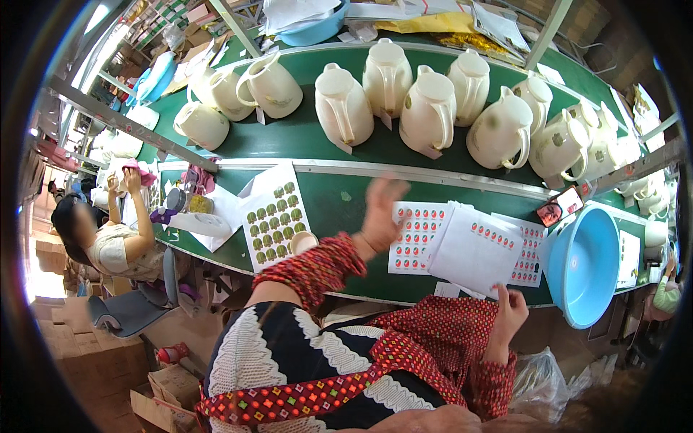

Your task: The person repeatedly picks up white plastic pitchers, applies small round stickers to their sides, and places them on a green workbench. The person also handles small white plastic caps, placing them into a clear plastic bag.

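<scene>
My left hand (381,215), blurred, is raised over the green workbench at the left edge of a sheet of red-and-green round stickers (416,238); its fingers look spread and I see nothing in it. My right hand (511,309) is at the bench's near edge, thumb and index finger together at a tiny reddish piece, perhaps a sticker. Just beyond it lies a stack of white sheets (476,254) with a row of the same stickers on top. To the left lies a sheet of green stickers (270,219) with a small cream cup (303,243) on it.
Cream jugs (427,111) with handles line the raised shelf behind. A blue plastic basin (587,268) stands at the right, beside a propped phone (561,207). A spray bottle (200,224) and jars lie left. A co-worker (116,243) sits at the far left, holding a pink cloth.
</scene>
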Action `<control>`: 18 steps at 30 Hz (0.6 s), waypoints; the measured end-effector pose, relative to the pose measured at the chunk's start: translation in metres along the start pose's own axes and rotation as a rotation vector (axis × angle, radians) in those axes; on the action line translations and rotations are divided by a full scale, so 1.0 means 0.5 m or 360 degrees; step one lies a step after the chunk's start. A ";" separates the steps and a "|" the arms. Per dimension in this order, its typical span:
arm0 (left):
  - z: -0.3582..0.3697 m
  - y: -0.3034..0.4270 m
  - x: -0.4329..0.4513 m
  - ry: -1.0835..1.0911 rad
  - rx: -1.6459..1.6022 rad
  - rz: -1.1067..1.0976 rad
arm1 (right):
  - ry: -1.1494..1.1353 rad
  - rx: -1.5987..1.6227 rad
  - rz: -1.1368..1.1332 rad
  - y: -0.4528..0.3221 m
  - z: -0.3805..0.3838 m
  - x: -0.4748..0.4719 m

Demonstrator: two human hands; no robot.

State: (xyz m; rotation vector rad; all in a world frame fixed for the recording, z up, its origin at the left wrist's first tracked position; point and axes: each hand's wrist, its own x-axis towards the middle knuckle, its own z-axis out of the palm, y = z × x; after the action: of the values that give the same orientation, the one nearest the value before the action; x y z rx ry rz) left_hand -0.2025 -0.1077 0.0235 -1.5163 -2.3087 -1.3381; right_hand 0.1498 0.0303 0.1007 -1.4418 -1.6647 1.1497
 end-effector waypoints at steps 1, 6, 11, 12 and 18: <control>-0.053 -0.051 0.038 0.0236 0.0162 -0.0035 | 0.0005 0.0099 0.0028 0.006 -0.020 -0.026; -0.318 -0.440 0.216 0.0850 0.0761 -0.0098 | 0.0068 0.0110 0.0133 0.004 -0.096 -0.112; -0.526 -0.673 0.356 0.0500 0.1131 -0.0680 | 0.0166 0.0020 0.0265 0.001 -0.160 -0.157; -0.507 -0.650 0.401 0.0352 0.1126 -0.0912 | 0.0239 -0.0010 0.0285 0.004 -0.173 -0.172; -0.539 -0.691 0.481 -0.0107 0.1204 -0.1507 | 0.0353 -0.0118 0.0367 0.003 -0.202 -0.212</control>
State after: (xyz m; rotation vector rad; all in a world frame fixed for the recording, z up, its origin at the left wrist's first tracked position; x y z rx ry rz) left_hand -0.6934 -0.1687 0.0925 -0.2282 -3.1449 -0.2890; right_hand 0.2602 -0.0532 0.1481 -1.7759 -1.4294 1.0132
